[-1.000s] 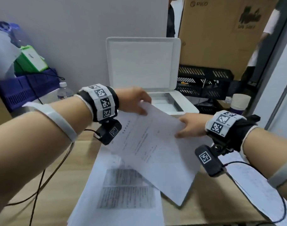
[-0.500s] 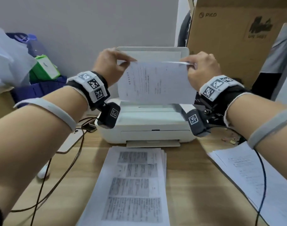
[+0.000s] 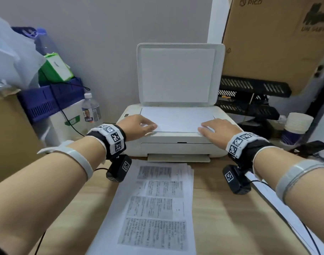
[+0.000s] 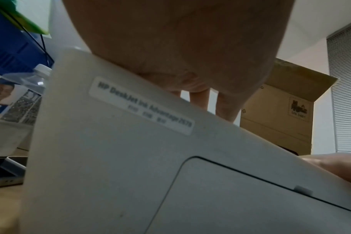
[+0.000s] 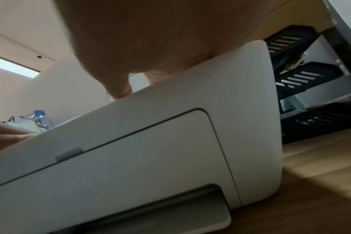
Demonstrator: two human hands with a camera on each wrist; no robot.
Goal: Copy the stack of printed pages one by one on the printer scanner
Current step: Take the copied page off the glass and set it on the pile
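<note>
A white printer (image 3: 176, 144) stands at the back of the wooden desk with its scanner lid (image 3: 179, 74) raised upright. One sheet (image 3: 177, 118) lies blank side up on the scanner bed. My left hand (image 3: 139, 126) rests with straight fingers on the sheet's front left corner. My right hand (image 3: 216, 129) lies flat on the front right corner. The stack of printed pages (image 3: 153, 208) lies on the desk in front of the printer. In the wrist views the printer's front (image 4: 170, 158) (image 5: 150, 142) fills the frame, with each palm above its top edge.
More sheets (image 3: 279, 205) lie at the desk's right edge under my right forearm. A water bottle (image 3: 90, 109) and a blue crate (image 3: 47, 100) stand left of the printer. Black paper trays (image 3: 249, 100), a cardboard box (image 3: 275, 41) and stacked paper cups (image 3: 295, 126) stand to the right.
Both hands lifted the sheet from the desk, held it up before the lid, then laid it face down on the scanner bed. They now rest on its front corners.
</note>
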